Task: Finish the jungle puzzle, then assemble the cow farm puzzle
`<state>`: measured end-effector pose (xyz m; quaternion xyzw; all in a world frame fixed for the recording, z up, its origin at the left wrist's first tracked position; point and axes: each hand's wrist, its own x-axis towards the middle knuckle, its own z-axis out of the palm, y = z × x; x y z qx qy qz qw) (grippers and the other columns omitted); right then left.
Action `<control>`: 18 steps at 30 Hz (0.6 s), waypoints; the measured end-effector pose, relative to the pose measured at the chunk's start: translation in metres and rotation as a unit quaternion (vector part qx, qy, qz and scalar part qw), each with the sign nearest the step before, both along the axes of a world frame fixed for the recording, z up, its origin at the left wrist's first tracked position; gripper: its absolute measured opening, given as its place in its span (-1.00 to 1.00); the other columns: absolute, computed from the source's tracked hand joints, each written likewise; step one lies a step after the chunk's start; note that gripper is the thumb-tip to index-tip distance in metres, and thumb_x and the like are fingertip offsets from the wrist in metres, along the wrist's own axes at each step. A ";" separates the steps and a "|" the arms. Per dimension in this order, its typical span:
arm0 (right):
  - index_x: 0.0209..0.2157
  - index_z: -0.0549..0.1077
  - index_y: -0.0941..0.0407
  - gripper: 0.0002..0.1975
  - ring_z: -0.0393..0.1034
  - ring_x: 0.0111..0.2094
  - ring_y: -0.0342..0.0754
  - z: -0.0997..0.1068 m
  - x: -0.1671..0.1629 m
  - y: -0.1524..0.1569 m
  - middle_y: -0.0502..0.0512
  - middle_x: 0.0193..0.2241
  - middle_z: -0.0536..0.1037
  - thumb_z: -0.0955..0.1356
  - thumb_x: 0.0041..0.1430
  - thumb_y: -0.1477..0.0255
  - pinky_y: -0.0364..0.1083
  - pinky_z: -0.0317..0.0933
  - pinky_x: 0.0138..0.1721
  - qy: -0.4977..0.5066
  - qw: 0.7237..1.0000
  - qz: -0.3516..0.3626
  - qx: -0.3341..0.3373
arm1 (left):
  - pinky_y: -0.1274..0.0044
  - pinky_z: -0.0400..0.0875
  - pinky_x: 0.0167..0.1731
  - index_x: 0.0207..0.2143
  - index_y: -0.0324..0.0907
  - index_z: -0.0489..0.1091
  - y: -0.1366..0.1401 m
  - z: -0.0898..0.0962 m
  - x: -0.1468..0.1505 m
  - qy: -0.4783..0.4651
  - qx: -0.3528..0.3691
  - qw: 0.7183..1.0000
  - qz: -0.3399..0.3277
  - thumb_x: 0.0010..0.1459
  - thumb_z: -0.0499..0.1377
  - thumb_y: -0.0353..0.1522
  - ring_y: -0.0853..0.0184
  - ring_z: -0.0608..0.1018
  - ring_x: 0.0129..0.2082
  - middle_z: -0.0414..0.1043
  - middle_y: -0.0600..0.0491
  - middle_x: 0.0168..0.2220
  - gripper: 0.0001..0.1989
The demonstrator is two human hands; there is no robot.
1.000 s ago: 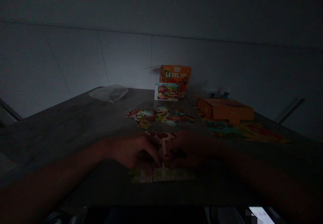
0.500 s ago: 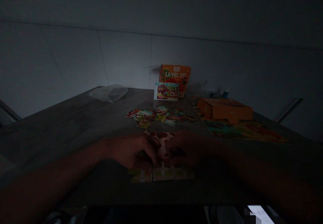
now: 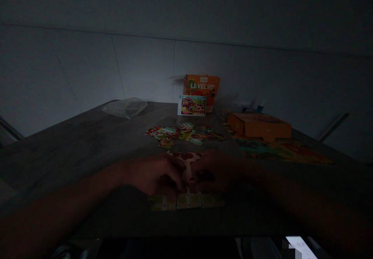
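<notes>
Close in front of me, joined jigsaw pieces [image 3: 189, 201] with a pale fence pattern lie flat on the table. Above that row are pieces with a cow's brown-and-cream patches [image 3: 189, 158]. My left hand [image 3: 159, 172] bends over their left side, its fingers curled down onto a jigsaw piece. From the right, my right hand [image 3: 212, 169] presses its curled fingers on the same patch of pieces. The fingertips nearly meet at the middle. Dim light and the hands hide the piece edges beneath them.
Beyond my hands lies a pile of loose jigsaw pieces [image 3: 167, 132]. A farm picture card [image 3: 192, 105] leans on an orange box [image 3: 202, 82]. At right, another orange box [image 3: 259, 126] rests on a colourful sheet [image 3: 285, 150]. A clear plastic bag [image 3: 125, 108] lies back left.
The fingers of my left hand have shifted very slightly over the pieces. Otherwise the hands and pieces stay in place.
</notes>
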<state>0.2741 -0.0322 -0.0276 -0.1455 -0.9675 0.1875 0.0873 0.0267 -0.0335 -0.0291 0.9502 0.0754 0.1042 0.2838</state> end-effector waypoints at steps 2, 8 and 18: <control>-0.30 0.47 0.13 -0.87 0.17 -0.56 -0.22 0.001 0.000 0.000 -0.10 -0.55 0.41 0.36 0.23 0.36 -0.20 0.02 -0.44 0.011 1.000 0.009 -0.005 | 0.49 0.41 -0.16 -0.23 -0.16 0.56 -0.001 0.000 0.001 -0.010 0.005 1.000 0.002 0.17 0.30 -0.44 0.28 0.55 -0.21 0.55 -0.03 -0.25 -0.90; -0.20 0.50 0.11 -0.87 0.18 -0.55 -0.21 0.001 0.000 0.000 -0.09 -0.52 0.44 0.35 0.22 0.40 -0.18 0.06 -0.39 0.016 1.000 0.014 0.000 | 0.52 0.41 -0.19 -0.25 -0.16 0.55 -0.003 0.000 0.005 -0.021 0.001 1.000 -0.007 0.22 0.27 -0.41 0.32 0.53 -0.25 0.54 -0.02 -0.24 -0.94; -0.24 0.49 0.11 -0.89 0.22 -0.54 -0.22 0.002 -0.001 -0.001 -0.11 -0.51 0.44 0.38 0.17 0.42 -0.20 0.05 -0.42 0.011 1.000 0.008 -0.015 | 0.50 0.39 -0.04 -0.20 -0.15 0.54 0.001 -0.003 0.005 0.001 -0.009 1.000 -0.013 0.20 0.28 -0.45 0.26 0.54 -0.08 0.53 -0.06 -0.12 -0.89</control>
